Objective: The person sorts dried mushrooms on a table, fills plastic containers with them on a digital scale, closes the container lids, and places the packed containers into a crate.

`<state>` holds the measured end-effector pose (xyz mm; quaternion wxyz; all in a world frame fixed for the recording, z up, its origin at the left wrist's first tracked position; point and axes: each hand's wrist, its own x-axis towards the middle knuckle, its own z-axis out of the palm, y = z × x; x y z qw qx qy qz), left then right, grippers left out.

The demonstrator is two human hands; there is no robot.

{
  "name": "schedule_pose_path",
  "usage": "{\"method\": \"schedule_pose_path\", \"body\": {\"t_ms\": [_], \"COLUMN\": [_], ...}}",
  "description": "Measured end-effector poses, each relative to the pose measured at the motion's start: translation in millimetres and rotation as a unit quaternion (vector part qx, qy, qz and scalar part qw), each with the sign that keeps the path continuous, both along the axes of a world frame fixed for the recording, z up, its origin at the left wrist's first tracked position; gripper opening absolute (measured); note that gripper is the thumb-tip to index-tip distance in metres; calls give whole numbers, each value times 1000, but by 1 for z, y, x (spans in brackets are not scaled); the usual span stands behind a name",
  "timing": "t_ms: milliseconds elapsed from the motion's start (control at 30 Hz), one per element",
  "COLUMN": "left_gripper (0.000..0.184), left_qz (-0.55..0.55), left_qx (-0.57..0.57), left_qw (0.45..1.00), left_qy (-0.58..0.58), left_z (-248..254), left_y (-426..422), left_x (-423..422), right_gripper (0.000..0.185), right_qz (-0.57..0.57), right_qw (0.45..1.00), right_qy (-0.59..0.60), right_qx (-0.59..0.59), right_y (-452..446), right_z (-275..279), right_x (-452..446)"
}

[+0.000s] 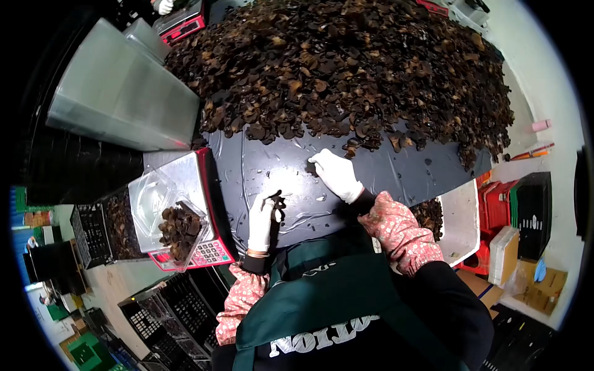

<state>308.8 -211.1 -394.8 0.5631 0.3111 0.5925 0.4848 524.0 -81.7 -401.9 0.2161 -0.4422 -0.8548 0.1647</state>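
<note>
A large heap of dark brown, fungus-like pieces (346, 68) covers the back of the dark table (383, 176). My left hand (262, 216), in a white glove, is closed around a few dark pieces (279, 203) near the front edge. Also gloved in white, my right hand (336, 174) pinches a small dark piece (311, 167) above the table, just in front of the heap. To the left, a red-framed scale (213, 250) carries a clear plastic bag (201, 244) with dark pieces inside.
Tall translucent containers (124, 93) stand at the left. A white bin (461, 226) holding dark pieces is below the table's right side. Black crates (179, 309) are stacked at the lower left. At the top left, another person's gloved hand (164, 7) is beside a second red scale (180, 28).
</note>
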Motion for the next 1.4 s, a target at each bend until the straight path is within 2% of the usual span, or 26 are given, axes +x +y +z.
{"method": "schedule_pose_path", "body": {"t_ms": [33,100,133,200,267,333,400,433,467,500,567,600,667,700,767,867,933,1000,1033,1067,1133,1167,1200,1233,1333,1400], "left_gripper": [24,32,34,38,37,32,25,21,18,17,17,25,34,38,19,14,12,12,13,13,17,17,17,14,19,19], "left_qz": [9,-15,-20,-18,39,66,43,120,92,60,-12,9,-12,-38,-127,-79,-43,30,0,4,6,52,91,91,279,323], "left_qx": [16,-7,-28,-55,-85,-96,-66,-80,-54,-27,16,131,202,256,141,198,167,220,186,186,98,216,319,287,182,227], "left_qw": [990,973,955,927,884,879,905,921,960,985,998,970,932,871,877,860,897,913,938,938,990,917,778,746,803,743], "left_qy": [-143,-232,-295,-370,-459,-462,-418,-362,-260,-162,53,203,300,418,442,464,408,341,292,292,102,331,533,594,495,540], "left_z": [2,-12,-13,-16,-7,-23,-28,-20,-15,-11,-13,-20,-4,-27,-7,-8,-8,-11,0,26,83,83,83,112,151,134], "left_y": [-3,-10,-11,-12,-11,-10,-9,-8,-8,-6,7,19,45,53,55,53,48,41,33,22,-8,-18,-29,-41,-67,-72], "left_x": [1,-5,-5,-3,6,3,-7,-2,-1,1,8,23,44,48,50,51,52,52,45,36,7,-8,-25,-50,-102,-142], "right_gripper": [19,15,12,10,9,10,12,15,15,16,30,37,31,26,16,11,12,13,12,12,13,14,14,19,33,25], "right_qz": [-28,-25,-11,115,162,133,58,33,-19,-133,-151,-138,-83,-77,-73,-69,-48,-61,-73,-87,-130,-143,-158,-172,-171,-176], "right_qw": [998,991,979,972,934,954,985,979,981,980,987,988,995,995,994,993,994,997,996,994,977,965,949,943,962,973], "right_qy": [39,125,165,157,317,267,129,8,59,143,29,-15,-52,-57,-57,-28,-35,-35,-54,-72,-162,-213,-264,-278,-213,-150], "right_qx": [-35,-34,-119,130,30,-14,97,201,185,27,54,60,31,37,55,88,92,30,13,-3,-46,-54,-65,-70,15,-22], "right_y": [-2,-13,-24,-46,-68,-78,-76,-65,-54,-50,-35,-30,-24,-21,-19,-26,-40,-59,-70,-80,-100,-109,-117,-122,-116,-106], "right_z": [9,18,32,41,37,38,34,31,39,32,24,18,15,13,9,3,3,4,7,10,16,21,25,27,16,54], "right_x": [-4,-12,-20,-39,-59,-59,-45,-30,-18,-4,22,26,24,20,14,25,43,69,86,105,152,174,192,207,228,170]}}
